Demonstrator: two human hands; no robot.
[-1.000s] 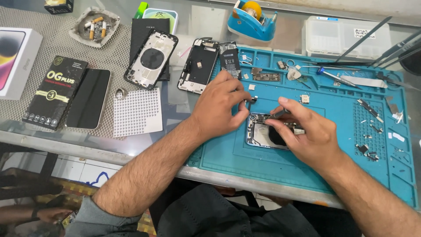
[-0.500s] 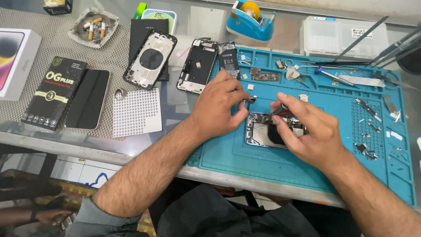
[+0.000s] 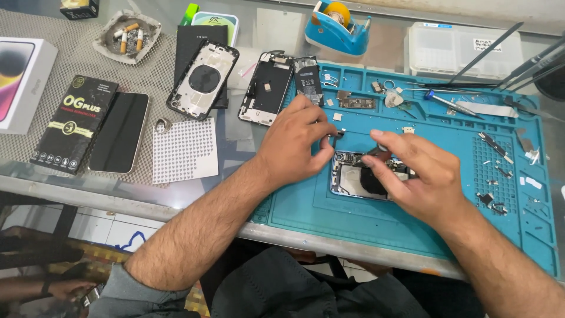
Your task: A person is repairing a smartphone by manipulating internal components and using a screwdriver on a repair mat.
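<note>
Both hands work over an opened phone body [image 3: 353,176] lying on the blue repair mat [image 3: 412,229] on the desk: the left hand [image 3: 294,141] pinches a small dark part [image 3: 339,134] just above its top edge, while the right hand [image 3: 421,174] curls over its right half, fingers closed on something I cannot make out. Its shell lies open, showing a pale metal plate and dark fittings inside. Beyond the mat, an ashtray [image 3: 128,36] holds cigarette butts, and a clear plastic box [image 3: 453,50] sits shut near a blue tape dispenser [image 3: 338,26].

Your left hand [image 3: 297,138] pinches with fingertips curled; your right hand [image 3: 421,176] hovers close, fingers bent, forearms angled inward.
</note>
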